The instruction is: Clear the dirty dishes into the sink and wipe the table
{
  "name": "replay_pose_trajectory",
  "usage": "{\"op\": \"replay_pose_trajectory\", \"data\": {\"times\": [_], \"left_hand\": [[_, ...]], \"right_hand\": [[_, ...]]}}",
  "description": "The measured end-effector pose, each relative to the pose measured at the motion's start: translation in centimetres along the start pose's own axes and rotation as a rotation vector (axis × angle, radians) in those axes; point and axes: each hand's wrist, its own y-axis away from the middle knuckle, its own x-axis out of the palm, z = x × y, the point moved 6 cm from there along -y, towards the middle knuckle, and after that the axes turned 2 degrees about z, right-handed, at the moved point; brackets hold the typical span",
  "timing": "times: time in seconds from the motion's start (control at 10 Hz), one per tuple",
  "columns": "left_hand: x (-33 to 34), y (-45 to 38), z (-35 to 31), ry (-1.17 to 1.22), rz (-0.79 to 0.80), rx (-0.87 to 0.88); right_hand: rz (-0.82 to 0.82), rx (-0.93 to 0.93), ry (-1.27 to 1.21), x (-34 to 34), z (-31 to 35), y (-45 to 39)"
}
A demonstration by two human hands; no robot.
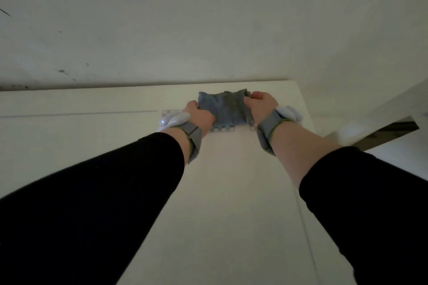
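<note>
A grey-blue cloth (223, 107) is stretched between both hands near the far edge of the white table (92, 146). My left hand (200, 114) grips its left edge with curled fingers. My right hand (262, 102) grips its right edge the same way. Both wrists wear grey straps with white sensor units. Under the cloth a small checkered marker (222, 127) shows on the tabletop. No dishes or sink are in view.
A pale wall (208, 18) with dark scuff marks rises directly behind the table's far edge. To the right the tabletop ends at a corner; beyond it lies a dark strip (393, 131) beside a white surface.
</note>
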Motion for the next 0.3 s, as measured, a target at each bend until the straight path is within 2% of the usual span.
{"op": "replay_pose_trajectory", "data": {"times": [0.1,0.3], "left_hand": [[0.0,0.1,2.3,-0.057,0.007,-0.026],[-1.5,3.6,5.0,0.118,-0.013,-0.048]], "right_hand": [[-0.021,-0.023,0.074,-0.1,-1.0,0.6],[-0.042,0.036,0.392,-0.2,-1.3,4.7]]}}
